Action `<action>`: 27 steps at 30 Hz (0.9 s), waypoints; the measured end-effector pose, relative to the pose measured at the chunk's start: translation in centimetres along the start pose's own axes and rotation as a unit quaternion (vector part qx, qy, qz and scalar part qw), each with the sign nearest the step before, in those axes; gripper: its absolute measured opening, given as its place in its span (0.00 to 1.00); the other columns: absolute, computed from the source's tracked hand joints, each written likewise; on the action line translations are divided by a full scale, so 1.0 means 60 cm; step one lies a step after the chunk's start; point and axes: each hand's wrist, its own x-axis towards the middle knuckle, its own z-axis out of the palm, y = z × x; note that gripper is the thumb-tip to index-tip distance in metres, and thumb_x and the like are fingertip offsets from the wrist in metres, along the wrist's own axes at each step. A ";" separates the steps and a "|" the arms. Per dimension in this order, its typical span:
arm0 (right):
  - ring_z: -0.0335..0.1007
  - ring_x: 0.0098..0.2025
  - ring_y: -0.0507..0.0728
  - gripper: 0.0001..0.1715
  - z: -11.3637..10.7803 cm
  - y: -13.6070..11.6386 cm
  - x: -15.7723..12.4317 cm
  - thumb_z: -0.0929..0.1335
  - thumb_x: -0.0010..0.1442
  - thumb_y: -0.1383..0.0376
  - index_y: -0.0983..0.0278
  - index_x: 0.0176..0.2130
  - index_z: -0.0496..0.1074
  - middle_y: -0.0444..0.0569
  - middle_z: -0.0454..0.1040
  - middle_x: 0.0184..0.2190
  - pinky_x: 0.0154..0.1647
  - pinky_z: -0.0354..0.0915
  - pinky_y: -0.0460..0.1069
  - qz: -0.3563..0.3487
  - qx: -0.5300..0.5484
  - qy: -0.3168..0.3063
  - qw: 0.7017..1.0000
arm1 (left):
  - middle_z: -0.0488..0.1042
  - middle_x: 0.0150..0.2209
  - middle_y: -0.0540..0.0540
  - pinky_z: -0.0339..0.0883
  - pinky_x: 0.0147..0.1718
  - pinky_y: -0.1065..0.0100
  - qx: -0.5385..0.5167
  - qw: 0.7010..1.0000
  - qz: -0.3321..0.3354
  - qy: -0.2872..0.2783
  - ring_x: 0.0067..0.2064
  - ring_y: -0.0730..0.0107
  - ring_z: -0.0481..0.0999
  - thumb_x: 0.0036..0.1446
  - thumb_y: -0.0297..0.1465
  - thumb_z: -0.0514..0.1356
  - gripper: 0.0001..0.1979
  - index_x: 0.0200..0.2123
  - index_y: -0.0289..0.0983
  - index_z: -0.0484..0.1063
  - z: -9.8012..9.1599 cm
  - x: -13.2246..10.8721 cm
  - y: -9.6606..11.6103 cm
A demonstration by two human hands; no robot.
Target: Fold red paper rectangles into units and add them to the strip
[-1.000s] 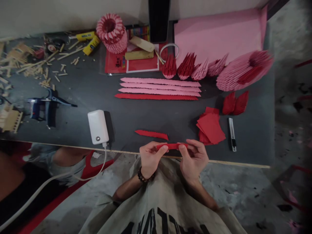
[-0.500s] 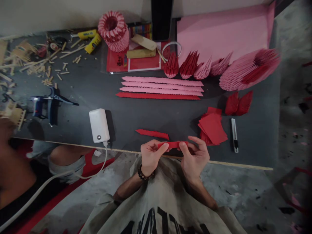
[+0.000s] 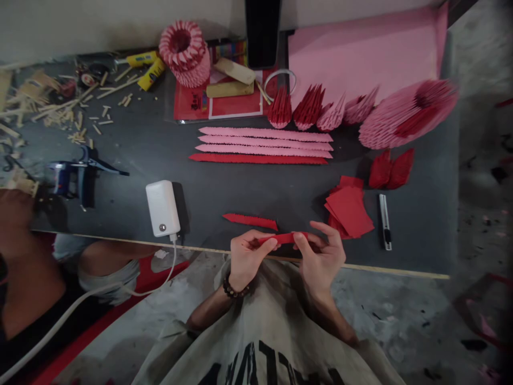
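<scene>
At the near edge of the dark table, my left hand and my right hand pinch the two ends of a folded red paper strip held level between them. My left wrist wears a dark bead bracelet. Just beyond the hands lies a short red folded strip. To the right of my right hand sits a stack of red paper squares, with a utility knife beside it.
Long pink and red folded strips lie mid-table, with origami cones, a pink fan-shaped model, pink sheets and a round red-white model behind. A white power bank, glue guns and wood scraps sit left. Another person's arm shows at left.
My hands stay on the red strip, my right fingers shifting slightly along it. The person at the left has moved further into view.
</scene>
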 end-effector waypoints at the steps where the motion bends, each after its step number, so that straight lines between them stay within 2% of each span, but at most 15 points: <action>1: 0.75 0.21 0.51 0.28 0.000 -0.001 0.000 0.82 0.50 0.59 0.63 0.47 0.75 0.42 0.83 0.24 0.25 0.71 0.45 0.000 -0.002 -0.002 1.000 | 0.86 0.31 0.44 0.82 0.36 0.66 0.002 1.000 0.000 0.000 0.32 0.64 0.87 0.52 0.38 0.77 0.13 0.36 0.35 0.85 0.000 0.000 0.000; 8: 0.76 0.21 0.53 0.27 0.004 -0.004 0.000 0.82 0.50 0.59 0.63 0.47 0.76 0.43 0.83 0.24 0.25 0.72 0.46 -0.004 0.000 0.001 1.000 | 0.87 0.31 0.43 0.82 0.37 0.65 0.005 1.000 -0.003 -0.003 0.33 0.61 0.88 0.52 0.38 0.77 0.13 0.37 0.36 0.85 -0.001 0.000 0.004; 12: 0.76 0.22 0.53 0.27 0.002 0.002 0.001 0.81 0.51 0.59 0.62 0.48 0.75 0.43 0.83 0.25 0.25 0.72 0.47 -0.004 -0.003 -0.004 1.000 | 0.86 0.32 0.42 0.82 0.36 0.63 0.022 1.000 0.016 0.014 0.33 0.60 0.87 0.54 0.38 0.76 0.12 0.36 0.37 0.85 0.004 -0.003 0.008; 15: 0.83 0.32 0.57 0.38 0.002 0.007 -0.003 0.82 0.48 0.60 0.60 0.56 0.72 0.46 0.85 0.33 0.36 0.79 0.51 -0.021 0.031 -0.047 0.998 | 0.86 0.31 0.44 0.81 0.34 0.62 0.022 0.998 0.049 0.044 0.32 0.60 0.86 0.54 0.39 0.76 0.12 0.34 0.38 0.83 0.014 -0.010 0.007; 17: 0.85 0.39 0.59 0.47 0.005 0.009 -0.011 0.83 0.46 0.61 0.58 0.62 0.69 0.47 0.86 0.38 0.44 0.81 0.55 -0.017 0.052 -0.100 0.993 | 0.85 0.32 0.44 0.80 0.33 0.63 0.012 0.996 0.062 0.060 0.32 0.61 0.85 0.54 0.40 0.76 0.13 0.33 0.38 0.82 0.020 -0.016 0.004; 18: 0.85 0.40 0.59 0.48 0.007 0.010 -0.015 0.83 0.46 0.62 0.57 0.63 0.69 0.46 0.86 0.38 0.46 0.81 0.56 -0.011 0.056 -0.118 0.991 | 0.85 0.32 0.44 0.80 0.33 0.63 0.011 0.996 0.065 0.060 0.32 0.62 0.85 0.54 0.40 0.76 0.13 0.33 0.37 0.81 0.022 -0.018 0.002; 21: 0.82 0.37 0.56 0.43 0.013 0.010 -0.029 0.81 0.51 0.64 0.54 0.63 0.70 0.39 0.82 0.30 0.44 0.80 0.54 -0.005 0.068 -0.113 0.991 | 0.85 0.32 0.43 0.80 0.33 0.62 0.018 0.996 0.074 0.042 0.33 0.60 0.85 0.54 0.40 0.76 0.13 0.32 0.37 0.81 0.023 -0.026 -0.001; 25: 0.80 0.31 0.54 0.53 0.016 0.007 -0.036 0.80 0.51 0.65 0.52 0.70 0.62 0.37 0.83 0.30 0.37 0.79 0.51 0.060 0.113 -0.136 0.982 | 0.85 0.32 0.43 0.80 0.35 0.63 0.027 0.995 0.094 0.037 0.34 0.60 0.85 0.55 0.38 0.75 0.10 0.33 0.38 0.83 0.014 -0.036 0.003; 27: 0.79 0.30 0.54 0.54 0.011 0.001 -0.032 0.80 0.50 0.66 0.52 0.70 0.62 0.37 0.83 0.29 0.36 0.78 0.50 0.077 0.130 -0.135 0.979 | 0.85 0.32 0.44 0.79 0.33 0.65 0.033 0.993 0.109 0.034 0.32 0.63 0.84 0.55 0.36 0.75 0.08 0.32 0.38 0.83 0.011 -0.040 0.009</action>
